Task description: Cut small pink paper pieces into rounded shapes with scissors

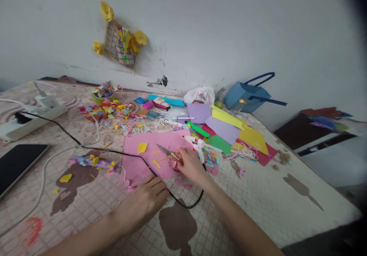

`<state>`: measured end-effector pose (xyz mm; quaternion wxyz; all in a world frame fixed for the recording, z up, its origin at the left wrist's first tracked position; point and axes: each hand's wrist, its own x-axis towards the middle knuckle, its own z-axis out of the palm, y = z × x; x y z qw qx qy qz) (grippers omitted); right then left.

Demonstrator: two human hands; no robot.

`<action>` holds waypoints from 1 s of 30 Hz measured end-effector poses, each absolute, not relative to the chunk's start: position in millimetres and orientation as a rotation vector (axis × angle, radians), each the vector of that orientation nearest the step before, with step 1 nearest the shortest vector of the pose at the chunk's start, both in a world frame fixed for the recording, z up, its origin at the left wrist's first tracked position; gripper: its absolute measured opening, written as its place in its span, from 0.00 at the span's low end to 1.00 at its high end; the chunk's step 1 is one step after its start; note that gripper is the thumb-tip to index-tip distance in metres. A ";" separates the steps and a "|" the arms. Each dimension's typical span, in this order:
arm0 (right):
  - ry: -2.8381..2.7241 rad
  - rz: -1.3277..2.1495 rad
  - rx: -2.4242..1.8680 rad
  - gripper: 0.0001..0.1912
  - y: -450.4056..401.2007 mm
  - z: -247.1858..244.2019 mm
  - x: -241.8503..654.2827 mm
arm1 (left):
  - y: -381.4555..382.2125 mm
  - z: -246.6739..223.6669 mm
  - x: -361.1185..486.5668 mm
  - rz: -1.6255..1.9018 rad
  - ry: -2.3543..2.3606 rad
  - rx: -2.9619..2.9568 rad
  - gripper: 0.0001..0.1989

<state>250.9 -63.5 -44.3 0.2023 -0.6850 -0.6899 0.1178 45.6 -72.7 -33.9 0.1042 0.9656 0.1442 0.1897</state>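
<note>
A pink sheet of paper (pixel 160 139) lies on the table with yellow scraps (pixel 142 147) on it. My right hand (pixel 188 165) is closed around the gold-coloured handles of a pair of scissors (pixel 166 152), whose blades point up and left over the sheet. At the sheet's lower edge, my left hand (pixel 151 194) rests with its fingers curled under, and anything inside them is hidden. Close to that hand runs a black cord (pixel 126 153). Just beyond my right hand lies a white glue gun (pixel 195 142).
Coloured paper sheets (pixel 225 129) and white string (pixel 243 152) lie to the right. Paper scraps (pixel 114 108) cover the back left, near a decorated roll (pixel 93 161). A power strip (pixel 31 120) and a phone (pixel 20 166) are at left. A blue bag (pixel 243 95) stands at the back.
</note>
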 end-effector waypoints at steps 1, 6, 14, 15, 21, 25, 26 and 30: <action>-1.935 0.346 -1.917 0.10 -58.5 -44.0 249.2 | -72.8 -34.4 44.7 0.502 0.435 2.862 0.08; -1.906 0.473 -1.865 0.13 -43.4 -36.7 251.9 | -72.3 -34.9 37.2 0.396 0.532 2.791 0.06; -1.557 0.756 -1.567 0.13 -36.9 -25.1 260.0 | -56.3 -28.9 33.0 0.529 0.811 2.276 0.07; -1.514 0.782 -1.522 0.13 -39.0 -24.5 258.8 | -53.0 -26.7 36.5 0.529 0.847 2.188 0.07; -1.341 0.806 -1.302 0.12 -68.1 -11.2 253.2 | -25.5 -28.6 78.0 0.418 0.756 2.035 0.07; -1.303 0.816 -1.254 0.14 -94.6 1.5 259.4 | 7.5 -34.8 105.6 0.497 0.834 2.016 0.12; -1.296 0.816 -1.253 0.15 -100.9 3.4 261.9 | 14.0 -35.3 111.1 0.547 0.886 2.014 0.12; -1.252 0.776 -1.279 0.15 -120.8 2.6 271.5 | 17.7 -37.6 130.8 0.564 0.841 2.059 0.10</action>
